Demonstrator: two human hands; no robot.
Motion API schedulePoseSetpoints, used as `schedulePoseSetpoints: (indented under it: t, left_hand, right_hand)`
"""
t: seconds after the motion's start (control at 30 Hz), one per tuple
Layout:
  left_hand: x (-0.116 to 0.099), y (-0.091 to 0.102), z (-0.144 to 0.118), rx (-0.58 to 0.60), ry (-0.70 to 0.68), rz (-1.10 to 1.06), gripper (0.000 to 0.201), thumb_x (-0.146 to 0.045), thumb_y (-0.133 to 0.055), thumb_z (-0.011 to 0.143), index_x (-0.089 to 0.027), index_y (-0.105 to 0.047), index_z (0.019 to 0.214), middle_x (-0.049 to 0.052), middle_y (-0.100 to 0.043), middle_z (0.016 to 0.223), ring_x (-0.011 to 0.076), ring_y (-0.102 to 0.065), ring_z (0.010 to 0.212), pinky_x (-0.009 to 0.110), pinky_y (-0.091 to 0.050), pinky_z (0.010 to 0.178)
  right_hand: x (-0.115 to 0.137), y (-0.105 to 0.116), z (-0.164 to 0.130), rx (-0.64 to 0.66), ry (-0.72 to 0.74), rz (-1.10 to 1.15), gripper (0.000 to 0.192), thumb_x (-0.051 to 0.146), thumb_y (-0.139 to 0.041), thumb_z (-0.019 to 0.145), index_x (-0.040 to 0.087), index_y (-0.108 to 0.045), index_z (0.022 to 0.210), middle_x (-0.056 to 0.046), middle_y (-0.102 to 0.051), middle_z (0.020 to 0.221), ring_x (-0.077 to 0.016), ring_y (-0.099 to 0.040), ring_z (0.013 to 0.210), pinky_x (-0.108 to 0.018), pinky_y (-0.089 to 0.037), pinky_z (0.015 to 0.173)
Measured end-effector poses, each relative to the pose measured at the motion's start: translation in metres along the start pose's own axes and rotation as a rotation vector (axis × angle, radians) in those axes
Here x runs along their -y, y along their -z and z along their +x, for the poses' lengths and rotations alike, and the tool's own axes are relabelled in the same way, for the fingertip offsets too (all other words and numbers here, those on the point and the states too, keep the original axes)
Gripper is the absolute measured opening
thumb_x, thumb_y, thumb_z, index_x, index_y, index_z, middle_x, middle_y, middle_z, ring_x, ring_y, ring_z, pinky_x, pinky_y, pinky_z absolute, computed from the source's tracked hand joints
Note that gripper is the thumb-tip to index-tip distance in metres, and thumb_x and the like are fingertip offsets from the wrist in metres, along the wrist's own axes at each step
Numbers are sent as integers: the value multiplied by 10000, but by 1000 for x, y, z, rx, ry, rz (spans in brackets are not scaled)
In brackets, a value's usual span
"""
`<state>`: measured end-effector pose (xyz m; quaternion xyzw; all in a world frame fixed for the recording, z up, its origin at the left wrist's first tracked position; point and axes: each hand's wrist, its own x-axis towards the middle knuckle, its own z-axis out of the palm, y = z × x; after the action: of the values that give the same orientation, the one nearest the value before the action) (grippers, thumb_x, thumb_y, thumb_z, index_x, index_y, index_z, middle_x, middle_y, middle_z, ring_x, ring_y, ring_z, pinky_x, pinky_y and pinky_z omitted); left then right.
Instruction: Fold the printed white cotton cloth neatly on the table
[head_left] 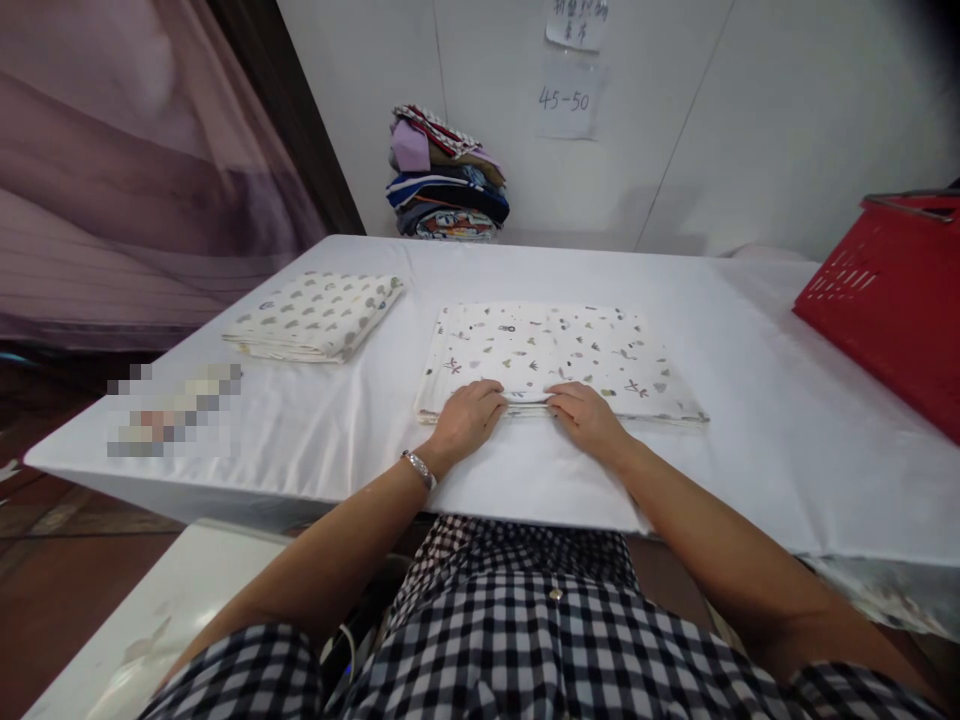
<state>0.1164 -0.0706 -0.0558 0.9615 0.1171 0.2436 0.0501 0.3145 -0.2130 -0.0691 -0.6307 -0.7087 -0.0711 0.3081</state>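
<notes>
A white cloth (555, 350) with small scattered prints lies folded in flat layers on the white-covered table, its long side facing me. My left hand (466, 422) grips the near edge left of its middle, fingers on top and the thumb at the edge. Just to the right, my right hand (589, 415) pinches the same edge in a like way. Between the two hands the edge is slightly raised. The undersides of the fingers are hidden. A silver bracelet (418, 468) circles my left wrist.
Another folded cloth (315, 312) with grey prints lies at the left, behind a pixelated item (176, 410). A red basket (885, 300) stands at the right edge. Several folded fabrics (448, 180) are stacked against the back wall. The white table (750, 480) ends close to my body.
</notes>
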Motion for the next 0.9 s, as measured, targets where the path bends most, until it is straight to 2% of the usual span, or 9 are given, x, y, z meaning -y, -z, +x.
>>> schedulePoseSetpoints:
  t: [0.23,0.4,0.57,0.67,0.9]
  left_hand:
    - [0,0,1,54,0,64,261,-125,-388,886,-180,-628,971,80,-610,1172,210,-571,1029,354,-477,823]
    - [-1,0,0,120,4,55,311,-82,-388,849,-207,-658,939,60,-567,1260,223,-558,1046,383,-464,845]
    - [-5,3,2,111,-41,90,237,-193,-445,889,-203,-634,1031,81,-566,1250,235,-555,1038,391,-465,831]
    - [-8,5,5,121,-44,112,209,-271,-466,904,-202,-652,971,78,-581,1223,234,-562,1001,392,-467,806]
    - [-9,2,9,115,-41,86,236,-216,-414,918,-171,-646,910,72,-606,1160,211,-554,1000,362,-462,819]
  right_hand:
    - [-1,-2,-1,-1,14,-24,233,138,-425,892,188,-639,969,-100,-665,1035,-229,-588,954,-398,-480,809]
    - [-2,-2,-2,-13,4,-13,266,73,-404,854,198,-618,951,-87,-668,1043,-222,-592,951,-397,-480,809]
    - [-1,-1,-2,11,31,-48,234,67,-424,838,193,-621,853,-94,-661,1046,-224,-582,965,-387,-477,802]
    - [-1,-2,-2,0,37,-62,224,75,-435,840,184,-628,874,-101,-660,1038,-225,-580,960,-386,-479,800]
    - [4,2,-1,13,31,-51,189,131,-459,864,182,-628,931,-102,-655,1048,-227,-577,973,-395,-475,818]
